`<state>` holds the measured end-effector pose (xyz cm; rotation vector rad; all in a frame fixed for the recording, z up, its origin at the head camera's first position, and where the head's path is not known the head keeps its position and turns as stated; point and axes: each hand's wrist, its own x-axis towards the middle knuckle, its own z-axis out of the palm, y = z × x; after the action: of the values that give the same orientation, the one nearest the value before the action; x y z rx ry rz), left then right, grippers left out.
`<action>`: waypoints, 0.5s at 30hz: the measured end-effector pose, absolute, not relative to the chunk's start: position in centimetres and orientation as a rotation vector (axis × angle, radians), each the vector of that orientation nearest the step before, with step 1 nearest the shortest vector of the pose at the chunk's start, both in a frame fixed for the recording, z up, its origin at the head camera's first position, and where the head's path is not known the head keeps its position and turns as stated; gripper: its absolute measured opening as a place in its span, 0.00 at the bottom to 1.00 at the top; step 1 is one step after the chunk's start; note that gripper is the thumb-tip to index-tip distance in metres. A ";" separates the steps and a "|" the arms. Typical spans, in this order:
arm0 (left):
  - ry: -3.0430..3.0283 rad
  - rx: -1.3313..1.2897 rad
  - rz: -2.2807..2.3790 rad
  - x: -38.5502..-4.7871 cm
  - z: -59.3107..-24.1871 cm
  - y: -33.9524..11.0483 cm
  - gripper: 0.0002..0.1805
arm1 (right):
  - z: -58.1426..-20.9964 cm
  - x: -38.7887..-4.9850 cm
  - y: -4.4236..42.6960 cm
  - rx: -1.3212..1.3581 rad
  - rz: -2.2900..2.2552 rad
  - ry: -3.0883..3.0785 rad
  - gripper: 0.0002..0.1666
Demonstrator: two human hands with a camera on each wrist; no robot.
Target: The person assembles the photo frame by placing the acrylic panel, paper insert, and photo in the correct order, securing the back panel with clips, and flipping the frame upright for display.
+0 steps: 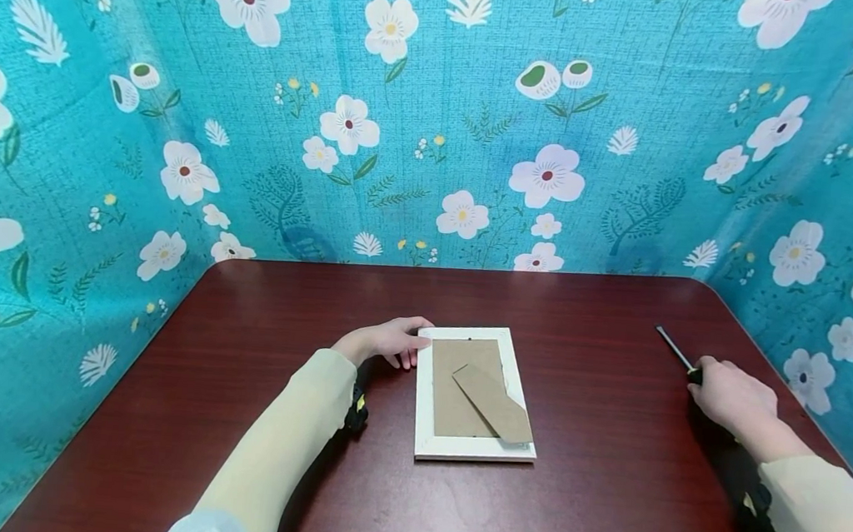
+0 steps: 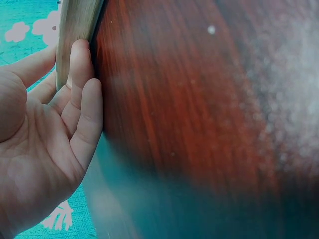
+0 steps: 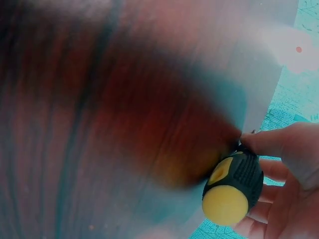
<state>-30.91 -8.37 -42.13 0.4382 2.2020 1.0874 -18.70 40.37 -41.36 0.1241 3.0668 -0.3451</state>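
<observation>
A white picture frame (image 1: 425,416) lies face down on the table, its brown backing board (image 1: 453,402) and slanting easel stand (image 1: 494,405) uppermost. My left hand (image 1: 390,340) holds its upper left edge. The left wrist view shows the thumb on one side of the frame's edge (image 2: 77,30) and fingers of the left hand (image 2: 50,119) against the other. Off to the right, my right hand (image 1: 735,396) grips a screwdriver (image 1: 674,348) with its metal shaft pointing away. In the right wrist view, the yellow-and-black handle (image 3: 232,191) sits between the thumb and fingers of that hand (image 3: 284,169).
The dark red-brown table (image 1: 304,298) has rounded far corners. Teal floral cloth (image 1: 420,157) hangs behind it and along both sides. Each wrist carries a small black device, such as the one (image 1: 357,411) below the left sleeve.
</observation>
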 end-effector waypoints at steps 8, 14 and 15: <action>2.193 0.442 1.090 -31.0 -42.2 -8.5 0.21 | -41.5 -18.7 40.3 0.107 -0.362 3.079 0.15; 2.195 0.440 1.084 -31.1 -42.3 -8.5 0.21 | -41.4 -18.9 40.4 0.087 -0.399 3.106 0.17; 2.195 0.439 1.084 -31.1 -42.3 -8.5 0.21 | -41.4 -19.0 40.4 0.082 -0.402 3.117 0.17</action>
<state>-31.07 -8.51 -42.30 0.4387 2.1949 1.0842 -18.96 40.44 -41.40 0.0818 3.1166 -0.4021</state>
